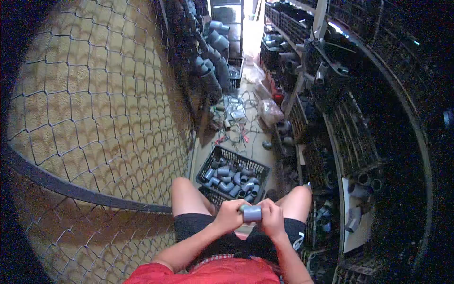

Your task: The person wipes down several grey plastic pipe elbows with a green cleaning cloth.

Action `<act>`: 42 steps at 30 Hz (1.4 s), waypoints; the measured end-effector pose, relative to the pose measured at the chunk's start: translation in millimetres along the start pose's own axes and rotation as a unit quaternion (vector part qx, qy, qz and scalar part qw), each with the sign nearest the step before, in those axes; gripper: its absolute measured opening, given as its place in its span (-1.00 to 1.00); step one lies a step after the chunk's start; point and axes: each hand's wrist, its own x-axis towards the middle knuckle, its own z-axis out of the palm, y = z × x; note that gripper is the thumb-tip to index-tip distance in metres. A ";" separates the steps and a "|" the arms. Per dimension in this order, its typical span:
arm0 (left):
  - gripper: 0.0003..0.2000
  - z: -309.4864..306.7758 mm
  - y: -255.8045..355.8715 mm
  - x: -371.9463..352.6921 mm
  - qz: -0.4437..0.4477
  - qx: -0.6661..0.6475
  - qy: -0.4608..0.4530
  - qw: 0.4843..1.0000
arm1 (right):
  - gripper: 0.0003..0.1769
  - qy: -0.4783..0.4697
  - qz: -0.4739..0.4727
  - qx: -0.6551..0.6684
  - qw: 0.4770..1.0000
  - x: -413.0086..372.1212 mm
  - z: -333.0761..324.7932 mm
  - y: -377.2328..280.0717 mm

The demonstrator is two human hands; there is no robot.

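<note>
Between my two hands, above my lap, is a grey plastic pipe fitting [252, 213]. My left hand [230, 216] is closed around its left end, where a bit of green shows by the fingers. My right hand [272, 218] grips the right end, thumb and fingers pressed on it. Just beyond my knees, a black plastic crate [216, 152] on the floor holds many grey fittings [227, 186], elbows among them. What lies inside my palms is hidden.
A chain-link fence [94, 104] runs along my left. Shelves with dark crates [352, 120] and fittings line the right. Ahead, plastic bags [270, 111], cords and scraps litter the floor. Large grey fittings [219, 41] are stacked at the far left.
</note>
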 end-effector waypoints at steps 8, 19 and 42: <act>-0.84 -3.8 -3.8 -9.2 -0.163 -0.067 -0.195 0.965 | -0.66 0.039 -0.097 -0.034 0.994 -22.8 15.3 34.2; -0.76 18.6 -30.9 -23.2 -0.277 -0.254 0.027 0.926 | -0.68 -0.037 -0.044 -0.027 0.998 1.9 30.1 33.1; -0.56 80.7 -125.3 8.9 -0.257 -0.441 -0.068 0.857 | -0.22 -0.109 0.025 -0.114 0.987 5.5 9.0 84.1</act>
